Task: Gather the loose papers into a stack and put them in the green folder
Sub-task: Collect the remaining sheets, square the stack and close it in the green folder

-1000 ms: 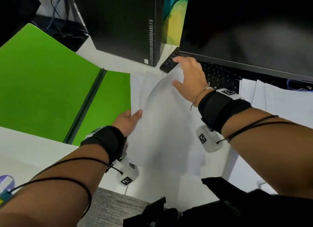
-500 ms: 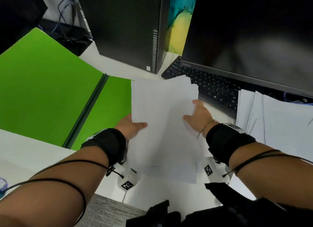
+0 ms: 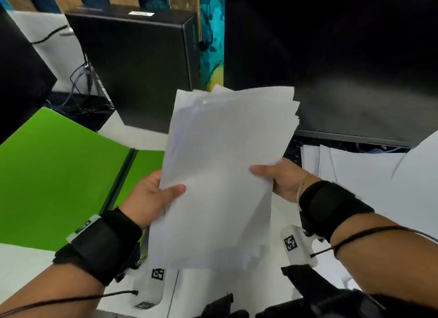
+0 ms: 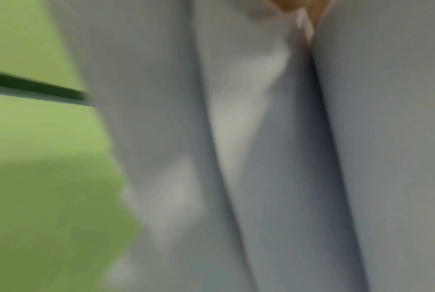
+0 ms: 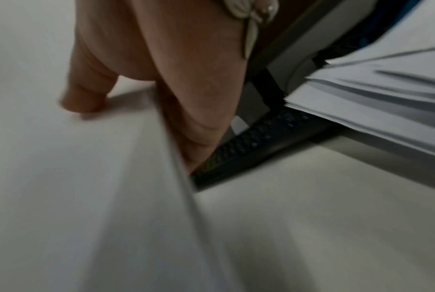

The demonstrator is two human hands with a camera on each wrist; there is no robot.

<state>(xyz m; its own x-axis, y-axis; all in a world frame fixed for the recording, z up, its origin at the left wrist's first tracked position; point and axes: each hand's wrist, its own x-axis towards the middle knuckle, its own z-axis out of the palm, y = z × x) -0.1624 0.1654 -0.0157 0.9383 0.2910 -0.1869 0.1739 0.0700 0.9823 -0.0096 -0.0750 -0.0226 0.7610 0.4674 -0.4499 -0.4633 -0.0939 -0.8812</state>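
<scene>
Lifted off the desk since a moment ago, the papers (top edges uneven) are now pinched between left hand and right hand, ready for squaring before the green folder.

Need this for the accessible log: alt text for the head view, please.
Both hands, left and right, hold a loosely squared stack of white papers upright above a white desk. An open green folder lies to the left; more sheets lie right, below a dark monitor.
</scene>
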